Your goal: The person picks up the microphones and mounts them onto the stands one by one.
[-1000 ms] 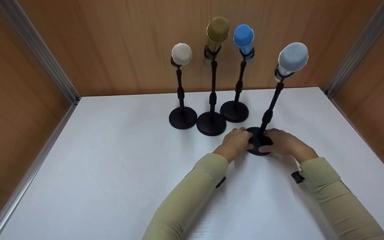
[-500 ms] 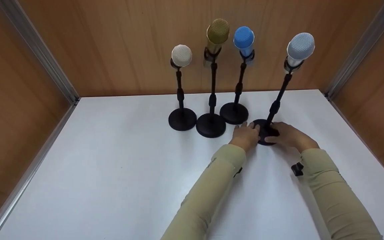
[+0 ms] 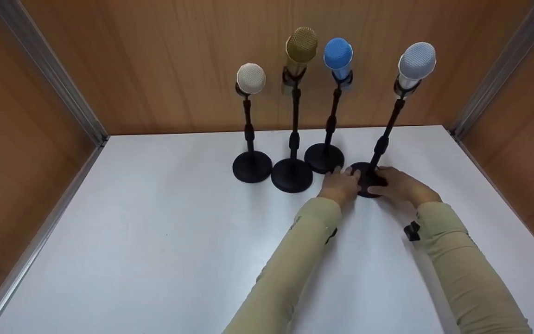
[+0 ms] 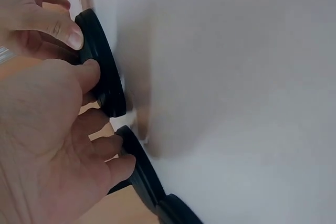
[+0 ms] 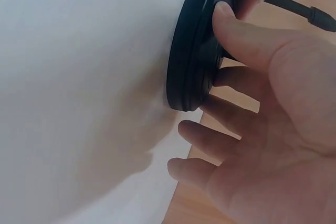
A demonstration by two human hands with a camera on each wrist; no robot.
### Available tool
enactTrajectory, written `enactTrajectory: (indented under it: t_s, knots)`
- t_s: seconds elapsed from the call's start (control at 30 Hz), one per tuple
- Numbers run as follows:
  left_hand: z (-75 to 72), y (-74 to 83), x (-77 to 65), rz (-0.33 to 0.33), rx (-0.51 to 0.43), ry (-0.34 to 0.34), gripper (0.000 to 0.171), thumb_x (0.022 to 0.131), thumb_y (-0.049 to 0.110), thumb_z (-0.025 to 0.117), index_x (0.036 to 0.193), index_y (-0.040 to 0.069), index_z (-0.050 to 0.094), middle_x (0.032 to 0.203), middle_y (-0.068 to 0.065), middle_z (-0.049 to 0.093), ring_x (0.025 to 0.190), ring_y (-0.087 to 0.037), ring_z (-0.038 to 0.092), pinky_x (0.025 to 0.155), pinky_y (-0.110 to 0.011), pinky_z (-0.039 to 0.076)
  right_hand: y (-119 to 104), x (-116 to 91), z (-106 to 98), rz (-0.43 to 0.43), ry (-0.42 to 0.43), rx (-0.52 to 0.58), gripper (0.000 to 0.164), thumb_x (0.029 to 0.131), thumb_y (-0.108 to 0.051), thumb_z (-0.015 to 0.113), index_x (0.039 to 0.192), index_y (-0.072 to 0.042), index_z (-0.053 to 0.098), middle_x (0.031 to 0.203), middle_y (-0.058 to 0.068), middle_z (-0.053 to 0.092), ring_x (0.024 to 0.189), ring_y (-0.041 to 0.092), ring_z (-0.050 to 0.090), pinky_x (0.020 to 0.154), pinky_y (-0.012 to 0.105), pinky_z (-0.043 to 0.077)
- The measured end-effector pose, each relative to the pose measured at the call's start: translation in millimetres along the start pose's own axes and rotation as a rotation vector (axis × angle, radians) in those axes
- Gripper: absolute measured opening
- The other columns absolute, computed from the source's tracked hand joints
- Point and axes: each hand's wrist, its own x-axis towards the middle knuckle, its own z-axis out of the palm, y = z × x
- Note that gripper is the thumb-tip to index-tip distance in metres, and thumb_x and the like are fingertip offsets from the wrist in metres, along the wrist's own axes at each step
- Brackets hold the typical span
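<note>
On the white table, a silver-white microphone (image 3: pixel 417 61) tilts back on a black stand, whose round base (image 3: pixel 363 185) lies between both hands. My right hand (image 3: pixel 403 185) grips this base from the right, its thumb (image 5: pixel 231 24) on the upper face and fingers at the rim. From the left, my left hand (image 3: pixel 340 185) holds the same base by thumb (image 4: pixel 89 74) and index finger. Its other fingers reach the rim of a neighbouring base (image 4: pixel 142 171), that of the stand with a blue microphone (image 3: pixel 338 54).
Left of the blue one stand a gold microphone (image 3: pixel 301 46) and a cream-white microphone (image 3: pixel 251 79), each on a black stand with a round base. A wooden back wall (image 3: pixel 165 69) rises behind the table (image 3: pixel 146 222). Metal-edged side panels flank it.
Both hands moved the silver-white microphone's stand away from the body and slightly right. My left hand's fingers spread from its base toward the blue microphone's base. The other stands kept their places.
</note>
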Motion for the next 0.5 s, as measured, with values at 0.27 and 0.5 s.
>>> enactTrajectory:
  t_s: [0.27,0.5]
  knots:
    - [0.2,-33.7,-10.5,0.125,0.051,0.09,0.056,0.109,0.048,0.037,0.161,0.03,0.028,0.163,0.001,0.034,0.151,-0.026,0.027,0.12,-0.044,0.028,10.9,2.6,-1.5,-0.135,0.058,-0.102,0.077,0.106,-0.04,0.053,0.157,0.007,0.019,0.158,0.038,0.017,0.144,0.056,0.018,0.115,0.067,0.019]
    - [-19.1,-84.8,-62.4,0.264,0.074,0.285,0.055,0.109,0.043,0.041,0.159,0.02,0.035,0.16,-0.01,0.037,0.149,-0.032,0.03,0.119,-0.046,0.031,17.5,-22.6,-14.3,-0.181,0.169,-0.094,0.083,0.104,-0.045,0.056,0.156,0.009,0.021,0.159,0.035,0.02,0.147,0.052,0.018,0.116,0.066,0.019]
